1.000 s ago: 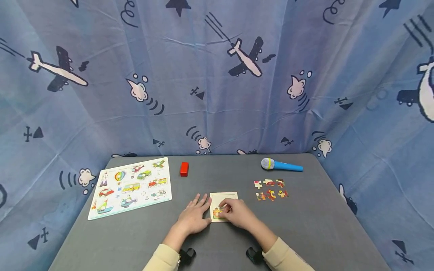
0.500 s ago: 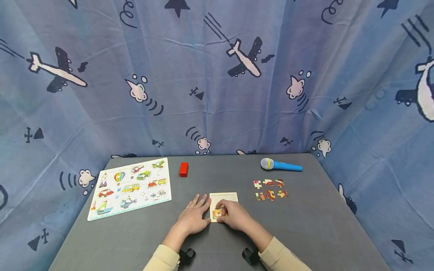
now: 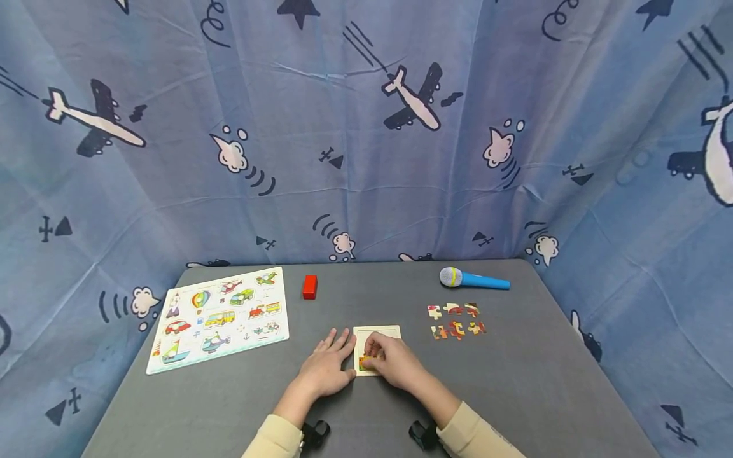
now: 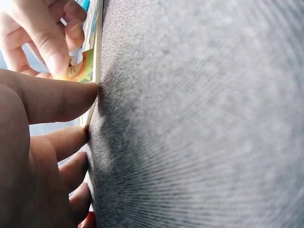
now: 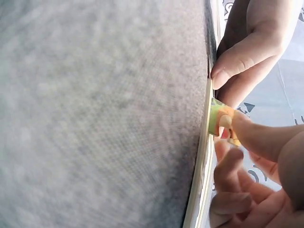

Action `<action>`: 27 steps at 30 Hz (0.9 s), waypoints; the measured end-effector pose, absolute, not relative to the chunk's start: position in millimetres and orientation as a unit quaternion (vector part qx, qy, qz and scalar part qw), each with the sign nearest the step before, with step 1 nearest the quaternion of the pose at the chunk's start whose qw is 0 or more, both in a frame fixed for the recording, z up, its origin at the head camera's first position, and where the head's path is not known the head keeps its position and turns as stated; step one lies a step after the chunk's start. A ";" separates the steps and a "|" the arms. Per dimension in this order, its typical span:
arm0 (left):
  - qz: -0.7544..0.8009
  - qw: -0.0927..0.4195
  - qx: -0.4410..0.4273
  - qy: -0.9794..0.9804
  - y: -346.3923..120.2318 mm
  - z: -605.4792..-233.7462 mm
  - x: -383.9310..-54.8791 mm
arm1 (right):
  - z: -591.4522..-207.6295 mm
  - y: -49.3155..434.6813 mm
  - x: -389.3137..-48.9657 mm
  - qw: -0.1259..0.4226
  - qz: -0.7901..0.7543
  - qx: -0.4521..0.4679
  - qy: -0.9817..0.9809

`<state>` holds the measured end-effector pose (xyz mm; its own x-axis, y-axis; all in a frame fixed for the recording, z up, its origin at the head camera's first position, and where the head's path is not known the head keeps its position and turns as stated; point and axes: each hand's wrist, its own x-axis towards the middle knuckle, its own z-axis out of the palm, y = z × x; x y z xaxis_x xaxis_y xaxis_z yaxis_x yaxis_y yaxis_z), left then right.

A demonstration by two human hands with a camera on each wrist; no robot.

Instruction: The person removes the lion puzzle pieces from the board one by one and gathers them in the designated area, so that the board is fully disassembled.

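Note:
A small cream puzzle tray (image 3: 382, 330) lies on the grey table in front of me. My left hand (image 3: 328, 369) is spread flat at its left edge, and in the left wrist view its thumb and fingertips touch the tray's rim. My right hand (image 3: 395, 364) is over the tray and pinches a green and orange jigsaw piece (image 5: 216, 118) between thumb and fingers at the lower left corner. In the left wrist view, part of the jigsaw piece (image 4: 87, 64) shows beside the right thumb. The fingers hide much of that corner, so I cannot tell how many pieces lie there.
Several loose jigsaw pieces (image 3: 456, 329) lie in two rows to the right. Behind them is a blue toy microphone (image 3: 483, 281). A red block (image 3: 310, 287) stands left of centre at the back. A picture board with vehicles (image 3: 240, 331) lies at left. A patterned curtain (image 3: 366, 159) surrounds the table.
My right hand has shifted slightly left over the tray, and its fingers now cover more of the yellow and green corner. My left hand has stayed at the tray's edge.

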<state>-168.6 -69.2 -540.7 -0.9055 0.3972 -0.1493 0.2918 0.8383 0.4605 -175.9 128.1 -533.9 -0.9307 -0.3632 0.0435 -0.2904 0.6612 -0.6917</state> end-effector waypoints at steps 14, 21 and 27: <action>0.223 0.120 0.184 0.950 -68.0 -537.5 -167.7 | -518.3 145.0 -175.9 0.043 -0.460 -0.129 0.877; 0.229 0.115 0.181 0.949 -67.4 -536.8 -166.7 | -505.4 177.3 -179.1 0.025 -0.455 -0.094 0.885; 0.232 0.108 0.181 0.950 -67.7 -536.8 -166.2 | -497.2 204.0 -180.4 0.031 -0.449 -0.048 0.892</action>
